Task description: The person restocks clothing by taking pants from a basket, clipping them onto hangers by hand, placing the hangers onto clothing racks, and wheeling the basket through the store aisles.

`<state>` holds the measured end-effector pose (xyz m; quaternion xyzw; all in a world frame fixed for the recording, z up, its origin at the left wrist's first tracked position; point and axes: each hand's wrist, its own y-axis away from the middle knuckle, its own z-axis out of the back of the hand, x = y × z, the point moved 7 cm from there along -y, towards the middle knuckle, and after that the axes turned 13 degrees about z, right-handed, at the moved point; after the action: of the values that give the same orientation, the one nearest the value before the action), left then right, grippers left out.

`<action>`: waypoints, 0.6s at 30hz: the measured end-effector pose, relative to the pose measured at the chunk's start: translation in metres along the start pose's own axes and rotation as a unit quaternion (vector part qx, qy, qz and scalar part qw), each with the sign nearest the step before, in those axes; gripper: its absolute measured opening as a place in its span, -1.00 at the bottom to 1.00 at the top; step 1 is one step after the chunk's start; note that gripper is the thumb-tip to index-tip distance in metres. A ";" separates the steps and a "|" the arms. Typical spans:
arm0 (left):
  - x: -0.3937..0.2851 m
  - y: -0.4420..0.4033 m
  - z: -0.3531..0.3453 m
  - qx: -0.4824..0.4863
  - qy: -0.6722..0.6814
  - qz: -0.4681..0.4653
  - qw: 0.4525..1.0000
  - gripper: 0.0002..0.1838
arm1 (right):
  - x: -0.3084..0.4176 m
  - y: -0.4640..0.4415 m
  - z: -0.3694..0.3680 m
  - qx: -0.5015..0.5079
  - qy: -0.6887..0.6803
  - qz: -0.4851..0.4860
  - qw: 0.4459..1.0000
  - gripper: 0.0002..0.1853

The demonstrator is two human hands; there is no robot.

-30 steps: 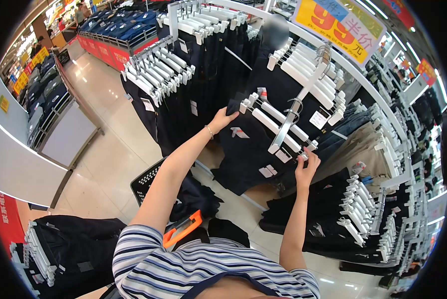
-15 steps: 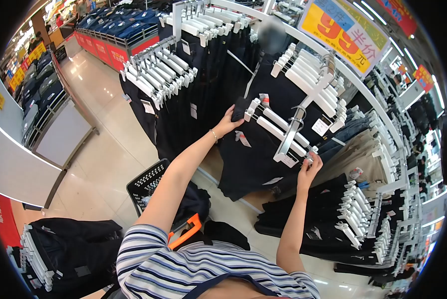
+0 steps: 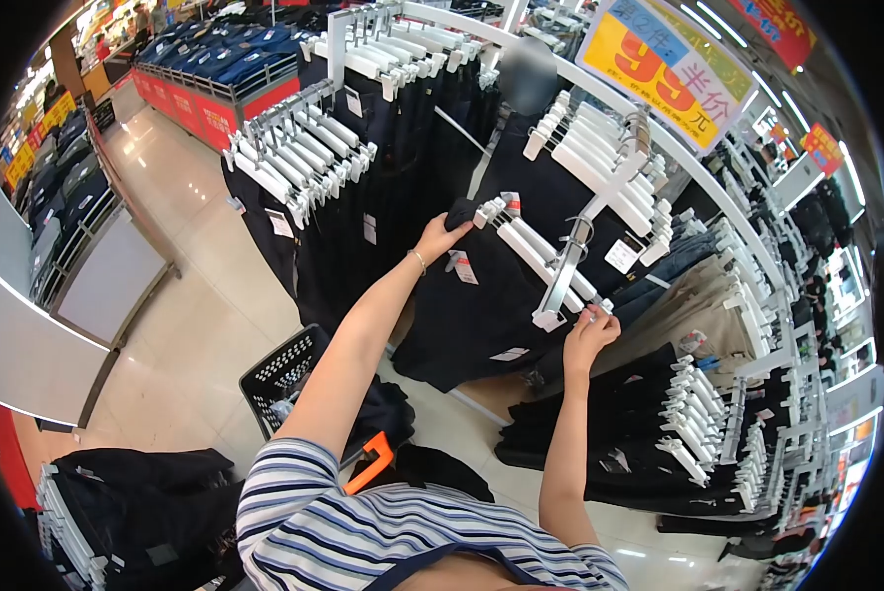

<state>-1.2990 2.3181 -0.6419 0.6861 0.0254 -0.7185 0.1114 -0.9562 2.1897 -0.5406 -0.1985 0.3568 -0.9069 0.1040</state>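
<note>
Black trousers (image 3: 442, 320) hang from a white clip hanger (image 3: 538, 258) at the front end of a metal rack arm (image 3: 565, 276). At the hanger's left end, my left hand (image 3: 442, 236) is closed on the dark waistband beside the clip. My right hand (image 3: 588, 335) pinches the clip at the hanger's right end. A white-and-red tag (image 3: 464, 267) dangles from the trousers. Just behind is another white hanger, partly covered by the front one. More black trousers (image 3: 521, 163) on white hangers (image 3: 600, 148) hang farther along the arm.
Left of the arm is another row of black trousers on white hangers (image 3: 304, 148). A black basket (image 3: 279, 369) with an orange handle (image 3: 371, 463) stands by my body. To the right hang beige trousers (image 3: 698, 310) and more black ones. A yellow price sign (image 3: 659, 74) tops the rack.
The view has shifted slightly. My right hand's fingers have closed more tightly at the hanger's right clip, and the front hangers sit closer together. My left hand keeps hold of the waistband.
</note>
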 end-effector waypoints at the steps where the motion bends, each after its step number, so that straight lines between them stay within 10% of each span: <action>1: 0.001 -0.004 0.000 -0.016 -0.022 0.001 1.000 -0.36 | 0.000 -0.001 0.000 0.001 0.004 0.000 1.000 -0.78; 12: 0.068 0.038 0.024 -0.165 -0.094 0.029 0.981 -0.32 | 0.002 0.013 0.002 -0.035 -0.011 0.023 0.999 -0.73; 18: 0.212 0.076 0.036 -0.082 -0.033 0.162 0.983 -0.71 | 0.005 0.021 0.005 -0.077 -0.082 0.026 0.993 -0.64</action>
<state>-1.3270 2.2110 -0.8416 0.6452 -0.0308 -0.7089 0.2833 -0.9576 2.1695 -0.5501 -0.2706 0.4210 -0.8543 0.1407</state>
